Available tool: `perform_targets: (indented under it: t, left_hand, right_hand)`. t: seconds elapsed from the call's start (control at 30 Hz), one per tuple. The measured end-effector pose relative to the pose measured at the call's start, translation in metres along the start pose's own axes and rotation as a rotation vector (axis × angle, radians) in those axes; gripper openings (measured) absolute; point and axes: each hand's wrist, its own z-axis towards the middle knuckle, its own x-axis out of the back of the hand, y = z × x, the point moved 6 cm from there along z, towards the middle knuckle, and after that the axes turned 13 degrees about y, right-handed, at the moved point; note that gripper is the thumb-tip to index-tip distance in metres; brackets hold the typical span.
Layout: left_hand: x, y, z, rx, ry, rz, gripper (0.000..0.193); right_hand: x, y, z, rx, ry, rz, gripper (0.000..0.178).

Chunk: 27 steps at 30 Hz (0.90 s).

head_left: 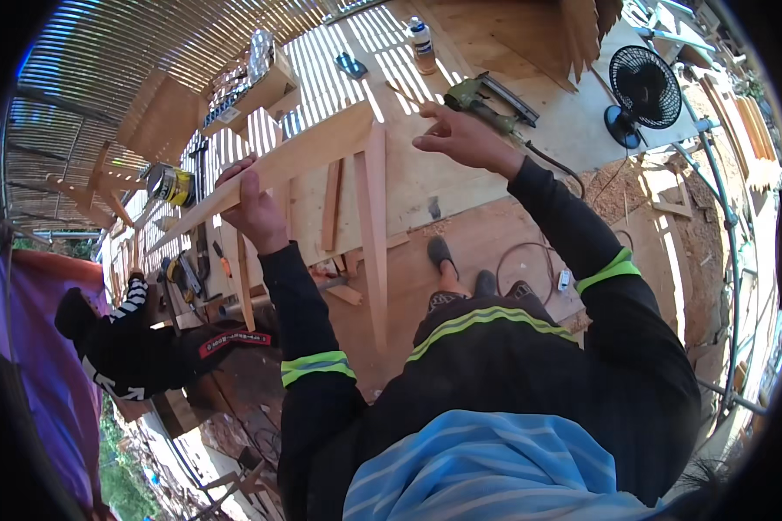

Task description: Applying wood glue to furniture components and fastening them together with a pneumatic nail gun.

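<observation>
A pale wooden frame (pixel 317 143), with a long board on top and tapering legs, stands at the edge of the work table. Its board is gripped by my left hand (pixel 256 204), with the thumb on the near side and the fingers over the far side. Just right of the frame's corner, my right hand (pixel 469 139) hovers with nothing in it, thumb and forefinger apart. Beyond that hand lies a green nail gun (pixel 469 91) with a dark magazine, and a hose runs from it toward the floor.
On the table (pixel 530 161) are a can (pixel 421 48), a small teal object (pixel 349 65) and a black fan (pixel 643 87). At left are a yellow-labelled tin (pixel 172 184), hand tools (pixel 184 278) and a crouching co-worker (pixel 139 343). A cable (pixel 521 247) loops across the floor.
</observation>
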Motion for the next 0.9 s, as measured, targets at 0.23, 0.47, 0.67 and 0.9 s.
perform_targets:
  t: [0.23,0.47,0.67,0.9]
  left_hand:
    - [0.038,0.002,0.032,-0.161,-0.06,0.211,0.032]
    - [0.025,0.0,0.023,-0.299,-0.056,0.078,0.033]
    - [0.001,0.006,0.008,-0.328,-0.079,0.08,0.03]
    - [0.004,0.006,0.013,-0.372,0.038,0.122,0.032]
  right_hand:
    - [-0.004,0.174,0.025,-0.123,0.246,-0.275,0.068]
    - [-0.098,0.159,0.248,0.144,0.231,-0.366,0.062]
    - [-0.204,0.194,0.432,0.564,0.295,-0.735,0.056]
    - [-0.199,0.214,0.402,0.736,0.875,-0.652,0.032]
